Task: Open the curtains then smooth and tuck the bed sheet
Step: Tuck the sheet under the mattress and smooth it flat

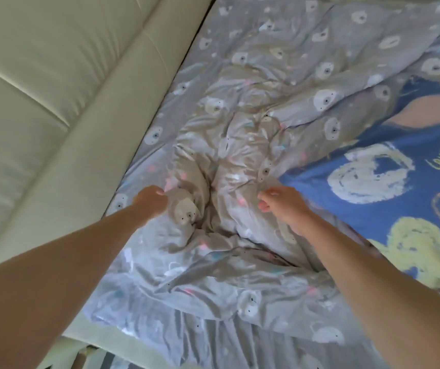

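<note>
A grey bed sheet [272,75] printed with white bear faces covers the bed and is bunched into deep wrinkles in the middle. My left hand [151,202] grips a raised fold of the sheet beside the headboard. A short way to the right, my right hand [284,205] has its fingers curled and pinches a fold of the same sheet at the edge of the blue blanket. Both forearms reach in from the bottom of the view. No curtains are in view.
A cream padded headboard [53,102] runs along the left side of the bed. A blue blanket [389,187] with yellow and white heart shapes and the word "love" lies on the right. A strip of the bed's near edge shows at the bottom left.
</note>
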The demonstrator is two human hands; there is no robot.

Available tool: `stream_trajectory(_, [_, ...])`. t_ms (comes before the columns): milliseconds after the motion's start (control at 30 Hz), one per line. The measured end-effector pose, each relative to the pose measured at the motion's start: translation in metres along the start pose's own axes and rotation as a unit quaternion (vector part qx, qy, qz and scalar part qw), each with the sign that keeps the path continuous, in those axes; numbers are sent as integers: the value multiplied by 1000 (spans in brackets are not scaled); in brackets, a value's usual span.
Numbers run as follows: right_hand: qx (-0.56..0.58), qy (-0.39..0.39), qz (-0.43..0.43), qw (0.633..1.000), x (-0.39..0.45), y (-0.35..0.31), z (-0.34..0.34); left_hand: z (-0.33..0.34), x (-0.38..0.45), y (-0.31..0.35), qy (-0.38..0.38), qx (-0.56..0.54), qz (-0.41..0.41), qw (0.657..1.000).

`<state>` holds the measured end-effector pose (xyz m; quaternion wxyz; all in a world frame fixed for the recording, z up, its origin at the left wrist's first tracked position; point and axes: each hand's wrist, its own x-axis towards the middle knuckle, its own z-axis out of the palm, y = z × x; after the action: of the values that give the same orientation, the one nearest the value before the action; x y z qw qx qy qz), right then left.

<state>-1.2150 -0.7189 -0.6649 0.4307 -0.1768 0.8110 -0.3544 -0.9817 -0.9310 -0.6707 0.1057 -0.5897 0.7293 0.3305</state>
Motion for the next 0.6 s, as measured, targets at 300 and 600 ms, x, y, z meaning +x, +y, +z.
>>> stream_trajectory(300, [-181,-129,-66,973,7,-78,239,16,36,-173,-165,-29,19,986])
stream_trajectory(600, [-249,-54,172,952,38,-27,330,8,27,-192,-219,-78,83,969])
